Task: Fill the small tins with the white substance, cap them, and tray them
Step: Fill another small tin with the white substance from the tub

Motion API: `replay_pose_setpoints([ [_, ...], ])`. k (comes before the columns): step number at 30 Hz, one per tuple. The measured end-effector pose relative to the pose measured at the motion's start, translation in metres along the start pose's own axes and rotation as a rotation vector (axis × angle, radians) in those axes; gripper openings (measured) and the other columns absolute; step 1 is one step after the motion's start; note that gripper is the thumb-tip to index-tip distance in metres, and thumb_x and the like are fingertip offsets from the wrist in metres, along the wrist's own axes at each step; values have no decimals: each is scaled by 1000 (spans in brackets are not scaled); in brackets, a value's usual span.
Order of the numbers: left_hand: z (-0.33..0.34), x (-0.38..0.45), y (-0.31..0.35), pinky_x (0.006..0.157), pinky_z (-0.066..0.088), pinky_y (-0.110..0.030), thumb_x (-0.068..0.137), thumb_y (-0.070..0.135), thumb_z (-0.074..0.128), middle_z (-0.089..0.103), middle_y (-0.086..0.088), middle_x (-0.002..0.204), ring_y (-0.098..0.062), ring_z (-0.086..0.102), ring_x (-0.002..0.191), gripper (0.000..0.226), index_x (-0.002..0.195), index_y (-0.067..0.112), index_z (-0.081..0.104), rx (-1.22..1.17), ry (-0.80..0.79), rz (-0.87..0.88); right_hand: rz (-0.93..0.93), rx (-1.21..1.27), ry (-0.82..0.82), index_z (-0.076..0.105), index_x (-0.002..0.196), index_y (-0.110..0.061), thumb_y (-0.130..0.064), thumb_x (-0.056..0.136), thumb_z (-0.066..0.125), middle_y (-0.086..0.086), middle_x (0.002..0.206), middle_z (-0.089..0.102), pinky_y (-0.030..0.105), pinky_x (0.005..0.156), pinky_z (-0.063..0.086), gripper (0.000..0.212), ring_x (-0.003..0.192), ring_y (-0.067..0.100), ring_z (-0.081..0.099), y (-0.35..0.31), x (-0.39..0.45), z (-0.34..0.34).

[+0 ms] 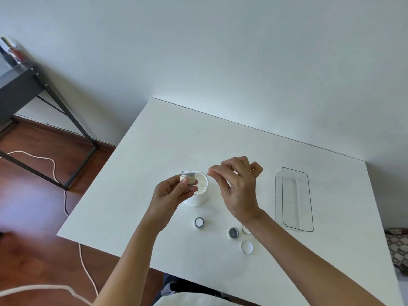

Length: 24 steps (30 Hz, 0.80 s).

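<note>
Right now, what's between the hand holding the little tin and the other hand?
In the head view, the big white tub of cream sits between the left hand, holding the little tin, and the right hand.

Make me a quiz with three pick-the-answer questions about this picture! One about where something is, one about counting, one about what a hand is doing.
1. Where is the clear tray?
A. right of the white tub
B. left of it
C. on the floor

2. How many tins lie on the table near the front edge?
A. none
B. two
C. five

3. What is the left hand doing?
A. lying flat
B. holding a small tin
C. pressing the tray

Answers: 1 A, the tray sits at the table's right side. 2 B, one filled tin and one dark tin. 3 B, its fingers pinch the tin over the tub.
</note>
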<state>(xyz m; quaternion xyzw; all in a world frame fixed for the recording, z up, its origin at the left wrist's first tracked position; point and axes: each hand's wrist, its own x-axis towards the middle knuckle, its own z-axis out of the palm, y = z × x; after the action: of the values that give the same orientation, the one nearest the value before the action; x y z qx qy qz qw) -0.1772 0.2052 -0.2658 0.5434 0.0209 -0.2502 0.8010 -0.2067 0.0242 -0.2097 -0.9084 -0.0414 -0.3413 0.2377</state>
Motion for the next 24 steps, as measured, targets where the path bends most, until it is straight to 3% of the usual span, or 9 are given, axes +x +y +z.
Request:
replay_pose_setpoints([
  [6,-5,-1,4,84,57,-26,89,34,61,75,-13,103,-20,72,93,33,101,8,77,-15,15,5,-95,-42,-4,72,82,-26,-24,86,71,-8,75,55,32,77,19,5,75,13,48,5,-2,0],
  [10,-9,-3,3,84,57,-26,89,34,62,75,-11,103,-21,72,94,33,104,7,75,-34,40,12,-64,-23,20,72,81,-26,-26,88,68,-8,75,56,33,77,21,8,74,14,49,5,-2,-2],
  [14,-8,-2,2,87,57,-27,88,30,71,75,-11,107,-25,73,104,30,111,11,73,-46,46,35,198,42,32,69,76,-25,-24,89,66,-11,75,60,34,77,25,12,73,12,51,0,2,-7],
  [19,-7,-1,1,102,51,-38,76,25,80,75,-7,115,-29,68,118,37,111,15,71,-14,35,92,624,180,-113,56,68,-29,-33,91,61,-16,63,56,32,82,28,24,67,3,49,-5,9,-5],
  [24,-2,-1,1,93,54,-29,76,16,81,74,-15,114,-28,69,114,36,110,15,70,54,34,130,824,224,-230,61,66,-17,-36,91,60,-20,46,47,32,78,28,31,54,4,47,1,10,-4],
])
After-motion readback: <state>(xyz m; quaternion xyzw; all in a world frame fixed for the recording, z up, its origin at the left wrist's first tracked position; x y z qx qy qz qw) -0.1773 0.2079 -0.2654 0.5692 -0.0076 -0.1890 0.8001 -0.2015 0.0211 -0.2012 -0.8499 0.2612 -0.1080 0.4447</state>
